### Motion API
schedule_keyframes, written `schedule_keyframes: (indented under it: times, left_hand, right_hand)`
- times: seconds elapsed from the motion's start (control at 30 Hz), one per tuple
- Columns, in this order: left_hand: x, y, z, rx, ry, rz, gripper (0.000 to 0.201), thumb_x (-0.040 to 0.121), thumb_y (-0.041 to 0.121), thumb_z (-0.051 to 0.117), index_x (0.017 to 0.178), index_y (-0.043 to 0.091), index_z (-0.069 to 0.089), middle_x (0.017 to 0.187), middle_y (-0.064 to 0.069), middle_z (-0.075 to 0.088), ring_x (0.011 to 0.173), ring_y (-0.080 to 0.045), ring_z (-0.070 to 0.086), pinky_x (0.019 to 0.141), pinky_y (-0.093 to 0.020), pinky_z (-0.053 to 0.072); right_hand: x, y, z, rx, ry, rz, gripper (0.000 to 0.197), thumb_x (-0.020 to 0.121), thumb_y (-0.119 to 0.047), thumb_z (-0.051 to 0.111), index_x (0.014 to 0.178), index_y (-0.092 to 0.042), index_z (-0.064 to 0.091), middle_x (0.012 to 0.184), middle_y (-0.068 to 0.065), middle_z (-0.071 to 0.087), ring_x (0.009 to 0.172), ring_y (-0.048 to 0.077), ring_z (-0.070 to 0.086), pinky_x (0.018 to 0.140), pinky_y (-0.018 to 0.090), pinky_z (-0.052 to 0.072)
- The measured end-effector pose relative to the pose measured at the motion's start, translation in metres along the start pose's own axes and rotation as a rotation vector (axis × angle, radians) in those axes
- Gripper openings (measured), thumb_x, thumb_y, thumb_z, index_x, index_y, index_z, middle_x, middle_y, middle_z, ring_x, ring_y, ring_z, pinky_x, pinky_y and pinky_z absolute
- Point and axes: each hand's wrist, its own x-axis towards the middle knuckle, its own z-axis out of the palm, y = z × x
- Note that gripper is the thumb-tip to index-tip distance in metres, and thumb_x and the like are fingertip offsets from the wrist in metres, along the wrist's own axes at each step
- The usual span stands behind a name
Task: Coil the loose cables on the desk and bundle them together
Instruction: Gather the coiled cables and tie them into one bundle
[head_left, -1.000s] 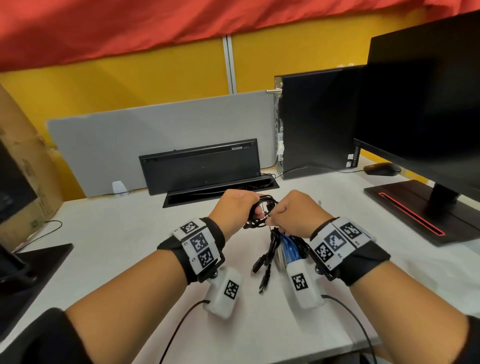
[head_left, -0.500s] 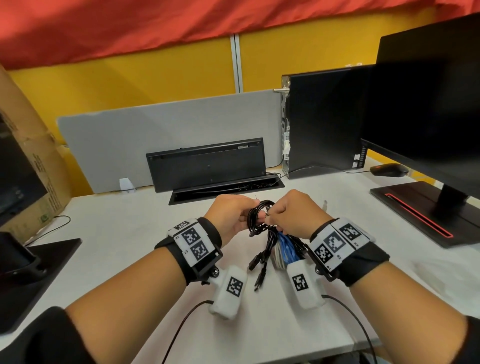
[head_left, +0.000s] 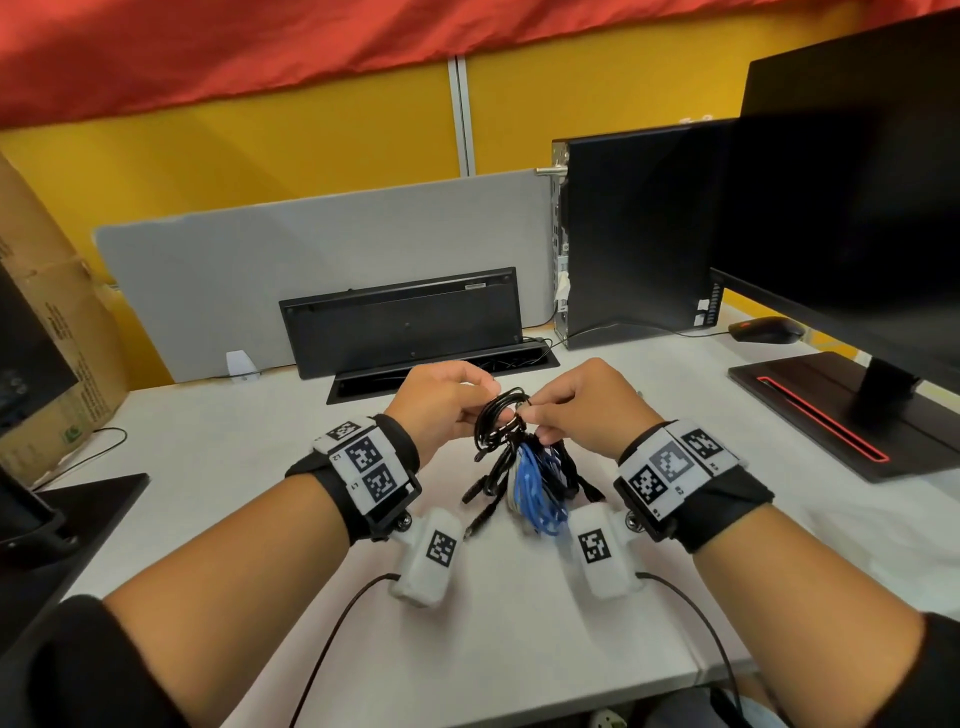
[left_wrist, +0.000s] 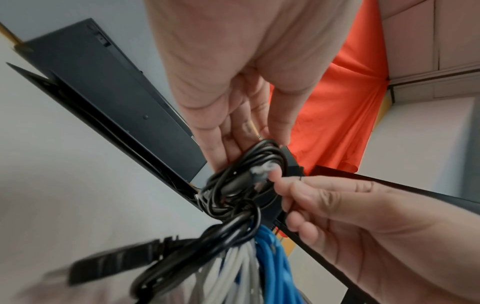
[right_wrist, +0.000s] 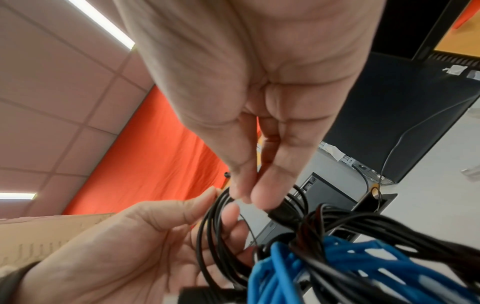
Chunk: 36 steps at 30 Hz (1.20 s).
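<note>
A bundle of coiled cables hangs between my hands above the white desk: thin black loops on top, blue cable and grey-white cable below, black plugs dangling. My left hand holds the black loops with curled fingers. My right hand pinches a black cable end at the top of the bundle, thumb against forefinger. The blue strands hang under the black wrap.
A black keyboard leans against the grey divider behind a cable slot. A black PC tower, a monitor on its stand and a mouse are at the right. A cardboard box is at left.
The hands have stayed together at the bundle, which has lifted a little; the right fingers have shifted on the top loops. The head view has drifted slightly.
</note>
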Motion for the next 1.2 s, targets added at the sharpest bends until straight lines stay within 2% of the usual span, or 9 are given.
schedule_keyframes:
  times: [0.13,0.2,0.3,0.43,0.6,0.83,0.97,1.07,1.2]
  left_hand:
    - [0.003,0.000,0.000,0.233,0.025,0.106,0.011,0.090,0.003,0.063,0.081,0.008,0.063,0.079,-0.013,0.064,0.070,-0.024,0.066,0.070,-0.040,0.061]
    - [0.005,-0.001,0.001,0.285,0.038,0.164,0.014,0.092,0.001,0.059,0.080,0.008,0.061,0.082,-0.016,0.064,0.069,-0.021,0.064,0.068,-0.035,0.061]
    - [0.006,-0.005,0.005,0.271,0.034,0.205,0.019,0.096,0.000,0.052,0.081,0.010,0.057,0.080,-0.015,0.068,0.065,-0.017,0.065,0.064,-0.025,0.058]
    - [0.008,-0.008,0.010,0.231,-0.010,0.196,0.017,0.098,0.004,0.051,0.083,0.011,0.057,0.078,-0.016,0.071,0.066,-0.017,0.070,0.071,-0.030,0.060]
    - [0.008,-0.010,0.020,0.286,-0.049,0.210,0.018,0.097,0.008,0.054,0.081,0.014,0.060,0.075,-0.014,0.068,0.070,-0.014,0.070,0.067,-0.027,0.060]
    - [0.009,-0.006,0.030,0.335,-0.070,0.235,0.010,0.096,0.009,0.056,0.087,0.009,0.061,0.072,-0.009,0.065,0.058,-0.007,0.065,0.064,-0.024,0.060]
    - [0.010,-0.002,0.036,0.326,-0.090,0.241,0.008,0.095,0.009,0.058,0.091,0.004,0.062,0.079,-0.012,0.065,0.061,-0.010,0.066,0.062,-0.023,0.059]
    - [0.013,0.000,0.040,0.309,-0.110,0.221,0.008,0.094,0.011,0.060,0.090,0.005,0.064,0.078,-0.013,0.068,0.063,-0.017,0.068,0.062,-0.026,0.060]
    - [0.028,0.000,0.045,0.391,0.042,0.297,0.014,0.094,0.014,0.060,0.088,0.006,0.070,0.079,-0.011,0.069,0.064,-0.017,0.064,0.062,-0.027,0.059]
  right_hand:
    - [0.003,0.006,-0.003,0.095,0.033,-0.002,0.006,0.082,-0.014,0.076,0.079,-0.010,0.079,0.070,0.010,0.074,0.065,0.021,0.073,0.082,0.041,0.060]
    - [0.005,0.010,-0.004,0.145,0.069,0.005,0.006,0.082,-0.014,0.077,0.077,-0.012,0.078,0.066,0.008,0.073,0.061,0.019,0.071,0.082,0.042,0.060]
    - [0.006,0.015,-0.003,0.216,0.111,-0.015,0.005,0.083,-0.013,0.076,0.077,-0.013,0.078,0.067,0.010,0.073,0.060,0.018,0.069,0.083,0.044,0.060]
    - [0.006,0.020,0.001,0.312,0.141,-0.025,0.004,0.082,-0.011,0.076,0.079,-0.011,0.078,0.070,0.014,0.073,0.063,0.022,0.068,0.083,0.046,0.059]
    - [0.006,0.027,0.006,0.361,0.114,-0.020,0.004,0.082,-0.011,0.076,0.079,-0.011,0.078,0.066,0.012,0.072,0.060,0.019,0.066,0.082,0.047,0.059]
    - [0.001,0.030,0.005,0.282,0.068,-0.118,0.019,0.083,-0.006,0.074,0.072,-0.021,0.078,0.066,0.010,0.072,0.058,0.016,0.066,0.072,0.038,0.061]
    - [-0.002,0.030,-0.001,0.205,0.074,-0.148,0.016,0.084,-0.009,0.073,0.073,-0.019,0.078,0.056,-0.001,0.068,0.050,0.006,0.060,0.059,0.021,0.054]
    - [-0.006,0.032,-0.008,0.151,0.085,-0.153,0.014,0.085,-0.013,0.073,0.073,-0.017,0.078,0.054,-0.004,0.065,0.049,0.007,0.057,0.059,0.021,0.053]
    - [-0.014,0.036,-0.022,0.141,0.096,-0.134,0.016,0.085,-0.015,0.073,0.073,-0.024,0.077,0.054,-0.005,0.066,0.048,0.005,0.057,0.052,0.014,0.047]
